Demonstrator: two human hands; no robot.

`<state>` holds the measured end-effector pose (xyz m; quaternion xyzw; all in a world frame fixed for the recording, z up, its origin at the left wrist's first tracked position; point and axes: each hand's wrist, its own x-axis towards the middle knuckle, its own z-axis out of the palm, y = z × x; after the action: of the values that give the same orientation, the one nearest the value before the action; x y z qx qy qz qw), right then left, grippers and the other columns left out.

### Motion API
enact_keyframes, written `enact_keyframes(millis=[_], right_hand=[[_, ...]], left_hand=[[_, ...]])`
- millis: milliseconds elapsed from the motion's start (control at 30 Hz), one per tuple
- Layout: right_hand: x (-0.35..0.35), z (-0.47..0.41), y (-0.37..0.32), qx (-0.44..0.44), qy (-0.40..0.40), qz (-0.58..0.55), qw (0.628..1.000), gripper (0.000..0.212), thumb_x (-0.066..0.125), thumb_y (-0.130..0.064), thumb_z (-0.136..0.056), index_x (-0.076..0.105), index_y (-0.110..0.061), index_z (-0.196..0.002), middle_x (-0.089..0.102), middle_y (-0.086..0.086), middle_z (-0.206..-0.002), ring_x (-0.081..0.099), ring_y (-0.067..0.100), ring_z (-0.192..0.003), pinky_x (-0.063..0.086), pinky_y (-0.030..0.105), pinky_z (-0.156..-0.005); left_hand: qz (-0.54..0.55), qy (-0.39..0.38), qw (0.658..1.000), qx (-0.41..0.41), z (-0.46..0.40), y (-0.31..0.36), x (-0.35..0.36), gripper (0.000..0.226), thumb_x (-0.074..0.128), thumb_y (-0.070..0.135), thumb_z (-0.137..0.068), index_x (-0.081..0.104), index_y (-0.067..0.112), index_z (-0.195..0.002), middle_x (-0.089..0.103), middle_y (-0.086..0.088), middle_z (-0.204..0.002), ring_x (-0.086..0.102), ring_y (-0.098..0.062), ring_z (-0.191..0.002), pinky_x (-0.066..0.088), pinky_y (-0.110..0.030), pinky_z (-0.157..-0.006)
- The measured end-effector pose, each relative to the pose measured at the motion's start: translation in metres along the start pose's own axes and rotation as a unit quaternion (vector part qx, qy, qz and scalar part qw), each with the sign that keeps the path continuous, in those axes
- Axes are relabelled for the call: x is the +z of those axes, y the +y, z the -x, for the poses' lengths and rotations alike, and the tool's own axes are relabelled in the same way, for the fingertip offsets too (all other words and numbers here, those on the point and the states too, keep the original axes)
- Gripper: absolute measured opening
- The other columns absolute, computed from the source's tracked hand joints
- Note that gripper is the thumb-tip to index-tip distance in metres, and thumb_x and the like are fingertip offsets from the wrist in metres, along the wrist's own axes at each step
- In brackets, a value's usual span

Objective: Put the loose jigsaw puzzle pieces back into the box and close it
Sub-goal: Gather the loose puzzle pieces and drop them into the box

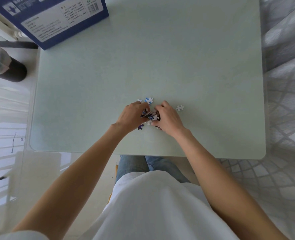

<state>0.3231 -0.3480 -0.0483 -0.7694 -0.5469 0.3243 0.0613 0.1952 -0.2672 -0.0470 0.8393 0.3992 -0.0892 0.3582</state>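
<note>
Small heap of dark blue-and-white cardboard puzzle pieces [150,116] sits mid-counter, cupped between your left hand [133,116] and right hand [167,118], both grips curled round it. Stray white piece [180,107] right, blue-white ones [149,100] beyond: easily missed. Big blue printed cardboard box [56,19] far left; the carry may spill.

A pale green table [195,58] carries a blue box [56,19] at its far left corner. Loose puzzle pieces [149,100] lie scattered toward the near edge, one white piece [180,107] slightly apart on the right.

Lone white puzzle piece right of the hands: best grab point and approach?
The white piece lies flat and alone on the table, nothing touching it. Probably come from above with the right hand, the nearest, pinching opposite edges across its body, not the small knobs.
</note>
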Motion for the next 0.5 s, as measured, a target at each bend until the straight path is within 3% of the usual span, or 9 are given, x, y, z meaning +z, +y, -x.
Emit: enact_keyframes(millis=[133, 300, 367, 500], right_hand=[[0.002, -0.001, 0.003, -0.004, 0.013, -0.029, 0.999, 0.04, 0.074, -0.019, -0.077, 0.06, -0.003, -0.112, 0.052, 0.01, -0.105, 0.054, 0.027, -0.09, 0.035, 0.026, -0.071], [0.0, -0.002, 0.005, -0.019, 0.05, -0.056, 0.997, 0.024, 0.075, -0.015, -0.075, 0.068, -0.004, -0.094, 0.051, 0.003, -0.082, 0.051, 0.024, -0.075, 0.029, 0.026, -0.062], [-0.001, -0.004, 0.007, -0.019, 0.063, -0.065, 0.996, 0.018, 0.073, -0.012, -0.076, 0.07, -0.005, -0.093, 0.053, 0.004, -0.08, 0.052, 0.024, -0.074, 0.027, 0.025, -0.061], [-0.004, -0.009, 0.013, 0.023, 0.105, -0.126, 0.986, 0.015, 0.076, -0.014, -0.074, 0.073, -0.009, -0.088, 0.063, 0.007, -0.086, 0.053, 0.019, -0.074, 0.03, 0.024, -0.063]], left_hand=[[0.015, -0.001, 1.0, -0.003, 0.002, -0.001, -0.003, 0.028, 0.072, 0.02, -0.079, 0.063, 0.014, -0.104, 0.06, -0.007, -0.103, 0.057, -0.025, -0.084, 0.032, -0.023, -0.067], [0.05, 0.012, 0.998, -0.025, 0.003, -0.001, -0.007, 0.028, 0.073, 0.022, -0.079, 0.065, 0.016, -0.105, 0.068, -0.009, -0.096, 0.061, -0.026, -0.084, 0.041, -0.026, -0.067], [0.071, 0.018, 0.997, -0.037, 0.002, -0.003, -0.01, 0.032, 0.074, 0.022, -0.077, 0.066, 0.016, -0.108, 0.068, -0.008, -0.096, 0.061, -0.027, -0.086, 0.045, -0.028, -0.07], [0.089, 0.028, 0.994, -0.058, -0.002, -0.011, -0.018, 0.038, 0.076, 0.025, -0.075, 0.066, 0.017, -0.111, 0.069, -0.005, -0.1, 0.06, -0.023, -0.092, 0.036, -0.02, -0.07]])
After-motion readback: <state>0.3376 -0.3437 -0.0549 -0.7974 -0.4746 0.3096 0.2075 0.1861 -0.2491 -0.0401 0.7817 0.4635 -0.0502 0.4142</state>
